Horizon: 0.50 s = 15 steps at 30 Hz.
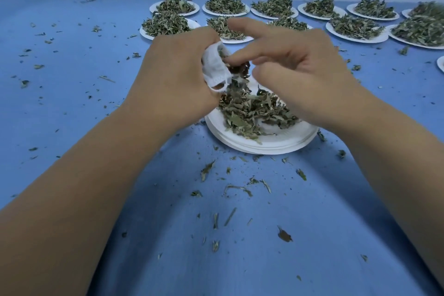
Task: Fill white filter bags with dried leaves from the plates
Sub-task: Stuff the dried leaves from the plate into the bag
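My left hand grips a white filter bag, holding it above a stack of white paper plates. The bag's mouth faces right and dried leaves show inside it. My right hand is at the bag's mouth, thumb and a finger pinching dried leaves there, index finger raised. A loose heap of dried leaves lies on the top plate below both hands.
Several more white plates heaped with dried leaves stand in two rows along the far side of the blue table. Leaf crumbs are scattered over the cloth around the near plates. A plate's edge shows at far right.
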Each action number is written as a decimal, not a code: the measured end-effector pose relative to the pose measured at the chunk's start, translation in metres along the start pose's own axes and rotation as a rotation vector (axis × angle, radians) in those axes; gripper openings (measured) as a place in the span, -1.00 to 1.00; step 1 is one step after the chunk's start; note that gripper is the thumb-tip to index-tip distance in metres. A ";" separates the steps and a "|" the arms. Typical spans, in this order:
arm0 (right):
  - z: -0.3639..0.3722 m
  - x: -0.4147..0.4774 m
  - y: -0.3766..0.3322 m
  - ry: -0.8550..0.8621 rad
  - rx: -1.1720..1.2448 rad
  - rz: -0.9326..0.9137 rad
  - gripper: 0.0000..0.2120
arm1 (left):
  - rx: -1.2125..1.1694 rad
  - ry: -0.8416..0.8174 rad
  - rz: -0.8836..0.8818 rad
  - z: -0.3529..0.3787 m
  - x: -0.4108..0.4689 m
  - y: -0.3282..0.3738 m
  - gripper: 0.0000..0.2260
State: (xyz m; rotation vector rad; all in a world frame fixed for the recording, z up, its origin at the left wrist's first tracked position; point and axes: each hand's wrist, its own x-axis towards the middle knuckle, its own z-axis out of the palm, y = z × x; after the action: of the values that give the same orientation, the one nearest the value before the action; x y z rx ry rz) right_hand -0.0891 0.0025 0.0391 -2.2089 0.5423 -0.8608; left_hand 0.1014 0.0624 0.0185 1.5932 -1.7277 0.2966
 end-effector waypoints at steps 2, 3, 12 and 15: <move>-0.001 -0.001 0.000 0.033 -0.014 -0.024 -0.66 | 0.004 -0.016 -0.005 -0.001 0.000 -0.002 -0.83; 0.000 -0.001 -0.001 -0.013 -0.044 -0.026 -0.68 | -0.013 -0.035 0.005 0.000 0.000 -0.001 -0.86; 0.006 0.001 0.000 -0.166 -0.162 -0.042 -0.87 | -0.020 0.010 0.059 0.003 -0.002 0.012 -0.82; 0.002 0.000 0.003 0.019 -0.055 -0.046 -0.72 | 0.014 0.013 0.006 0.002 -0.001 0.004 -0.89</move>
State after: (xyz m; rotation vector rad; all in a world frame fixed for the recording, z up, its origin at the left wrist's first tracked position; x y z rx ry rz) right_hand -0.0880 0.0021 0.0357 -2.2728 0.5317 -0.9021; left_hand 0.0969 0.0629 0.0180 1.5927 -1.7240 0.3220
